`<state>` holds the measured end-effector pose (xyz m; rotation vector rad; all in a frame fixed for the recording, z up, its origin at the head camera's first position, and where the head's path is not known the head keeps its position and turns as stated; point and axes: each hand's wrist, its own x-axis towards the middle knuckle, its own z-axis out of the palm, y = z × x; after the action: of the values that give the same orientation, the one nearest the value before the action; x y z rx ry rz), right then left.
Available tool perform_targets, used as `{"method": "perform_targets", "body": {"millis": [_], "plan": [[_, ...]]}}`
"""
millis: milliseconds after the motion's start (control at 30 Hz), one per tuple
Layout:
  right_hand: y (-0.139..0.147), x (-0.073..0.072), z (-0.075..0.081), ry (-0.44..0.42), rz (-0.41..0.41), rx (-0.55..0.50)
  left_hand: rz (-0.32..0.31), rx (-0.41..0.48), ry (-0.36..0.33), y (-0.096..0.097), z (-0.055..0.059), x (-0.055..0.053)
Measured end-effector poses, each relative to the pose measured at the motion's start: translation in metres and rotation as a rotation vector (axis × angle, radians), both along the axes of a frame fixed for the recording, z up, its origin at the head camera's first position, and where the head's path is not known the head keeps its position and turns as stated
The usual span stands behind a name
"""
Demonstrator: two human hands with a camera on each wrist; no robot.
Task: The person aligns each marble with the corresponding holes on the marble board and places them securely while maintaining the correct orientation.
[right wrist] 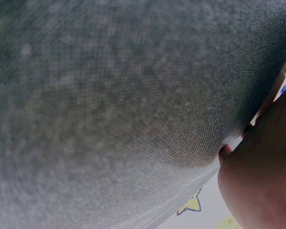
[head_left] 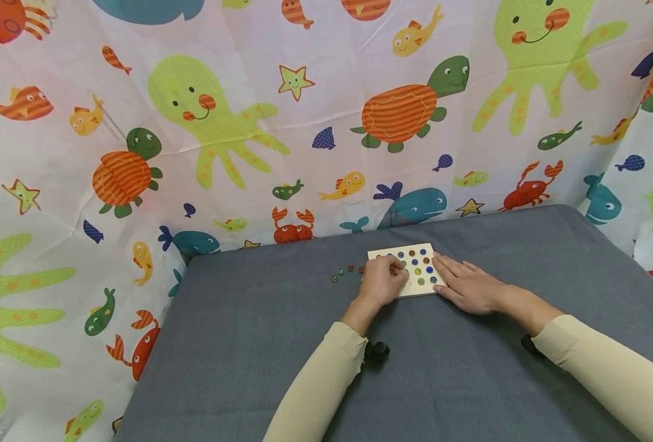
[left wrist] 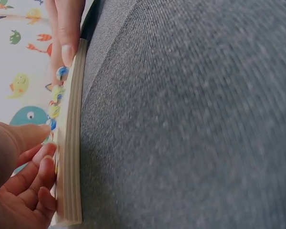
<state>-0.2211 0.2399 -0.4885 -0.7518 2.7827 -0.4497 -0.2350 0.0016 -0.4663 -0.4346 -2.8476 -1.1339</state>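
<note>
Right of centre, left hand (head_left: 383,280) pinches a marble (left wrist: 48,139); right hand (head_left: 470,287), fingers straight, touches the board (head_left: 422,290)

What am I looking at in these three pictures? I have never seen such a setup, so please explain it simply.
There is no machine here, only a person's bare left hand and right hand. The wide picture looks forward and down from the person's head; the other two are taken from the left and right wrists. On the grey cloth lies a pale board bearing small coloured marbles, with loose marbles to its left. The right hand rests against the board's right end. The left hand is bent over the board; I cannot tell for certain whether its grip holds a marble.
</note>
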Motion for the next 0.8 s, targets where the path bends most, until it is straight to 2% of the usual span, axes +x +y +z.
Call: {"method": "perform_targets", "body": {"millis": [233, 533, 700, 800], "plan": [[-0.0011, -0.001, 0.0014, 0.001, -0.005, 0.007, 0.027, -0.023, 0.014, 0.003, -0.0006, -0.0012], [-0.0005, -0.0023, 0.0005, 0.003, 0.002, 0.012, 0.05, -0.056, -0.012, 0.0054, -0.0018, -0.002], [0.0001, -0.0018, -0.0005, 0.002, -0.001, 0.009, 0.044, -0.056, -0.018, 0.0055, -0.0017, -0.0005], [0.0002, -0.0012, -0.001, -0.005, -0.001, 0.01, 0.018, -0.032, -0.027, 0.0031, -0.0009, 0.0008]]}}
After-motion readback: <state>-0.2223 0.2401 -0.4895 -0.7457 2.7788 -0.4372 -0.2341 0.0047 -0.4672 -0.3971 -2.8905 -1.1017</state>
